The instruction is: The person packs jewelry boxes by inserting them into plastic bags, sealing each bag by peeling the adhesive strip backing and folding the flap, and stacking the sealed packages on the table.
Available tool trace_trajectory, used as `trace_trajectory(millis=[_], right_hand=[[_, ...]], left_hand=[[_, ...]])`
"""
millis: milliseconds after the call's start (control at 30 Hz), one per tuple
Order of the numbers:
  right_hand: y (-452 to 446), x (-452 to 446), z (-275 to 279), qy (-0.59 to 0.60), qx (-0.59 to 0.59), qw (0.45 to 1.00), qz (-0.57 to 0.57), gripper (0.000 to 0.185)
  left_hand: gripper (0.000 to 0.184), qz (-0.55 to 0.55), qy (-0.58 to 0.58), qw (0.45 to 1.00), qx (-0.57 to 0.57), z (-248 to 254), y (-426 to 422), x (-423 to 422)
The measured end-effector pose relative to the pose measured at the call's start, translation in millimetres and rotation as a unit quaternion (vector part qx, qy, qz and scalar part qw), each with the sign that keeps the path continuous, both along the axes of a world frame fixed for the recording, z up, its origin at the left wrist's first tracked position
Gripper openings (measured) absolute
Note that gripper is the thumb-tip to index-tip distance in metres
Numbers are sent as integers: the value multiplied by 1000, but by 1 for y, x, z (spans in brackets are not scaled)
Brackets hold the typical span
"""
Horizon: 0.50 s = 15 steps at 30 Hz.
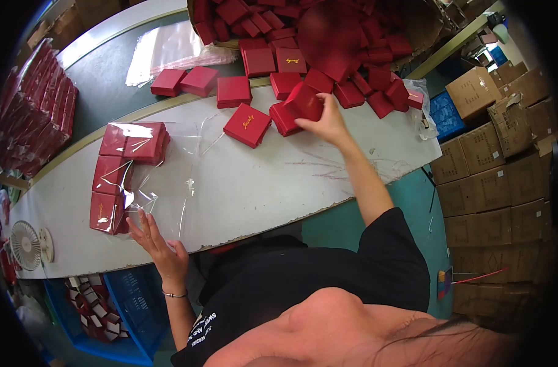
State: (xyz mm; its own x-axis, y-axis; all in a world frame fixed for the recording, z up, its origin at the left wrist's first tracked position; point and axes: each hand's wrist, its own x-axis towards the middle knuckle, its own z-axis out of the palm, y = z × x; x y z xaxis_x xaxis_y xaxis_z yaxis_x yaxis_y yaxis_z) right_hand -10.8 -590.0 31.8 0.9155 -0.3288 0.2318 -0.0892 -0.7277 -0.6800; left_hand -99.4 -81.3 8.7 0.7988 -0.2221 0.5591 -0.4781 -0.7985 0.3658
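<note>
My right hand (pixel 329 124) grips a small red gift box (pixel 307 103) between thumb and fingers, tilted above another red box (pixel 282 119) on the white table. Beside it lies a red box with gold lettering (pixel 247 125). At the left, a clear plastic bag (pixel 179 177) lies flat, with several red boxes (pixel 108 174) inside in an L shape. My left hand (pixel 158 244) is at the bag's near edge, fingers extended and apart, close to the lowest box. Whether its fingertips touch the plastic I cannot tell.
A large heap of red boxes (pixel 377 55) spills from a carton at the back. Flat clear bags (pixel 168 52) lie behind the table (pixel 254 202). Wrapped red packs (pixel 37 110) and a small fan (pixel 26 244) stand left. Cartons (pixel 493 202) are stacked right; a blue crate (pixel 135 306) sits below.
</note>
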Motion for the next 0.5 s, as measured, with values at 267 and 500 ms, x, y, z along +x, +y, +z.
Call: trace_trajectory(millis=[267,500], right_hand=[[-32,20,12,27,-108,973,202,96],[17,-2,31,-23,-79,990,-112,93]], left_hand=[[92,-3,6,1000,-4,3,9,-6],[92,-16,-5,1000,-12,1,13,-8]])
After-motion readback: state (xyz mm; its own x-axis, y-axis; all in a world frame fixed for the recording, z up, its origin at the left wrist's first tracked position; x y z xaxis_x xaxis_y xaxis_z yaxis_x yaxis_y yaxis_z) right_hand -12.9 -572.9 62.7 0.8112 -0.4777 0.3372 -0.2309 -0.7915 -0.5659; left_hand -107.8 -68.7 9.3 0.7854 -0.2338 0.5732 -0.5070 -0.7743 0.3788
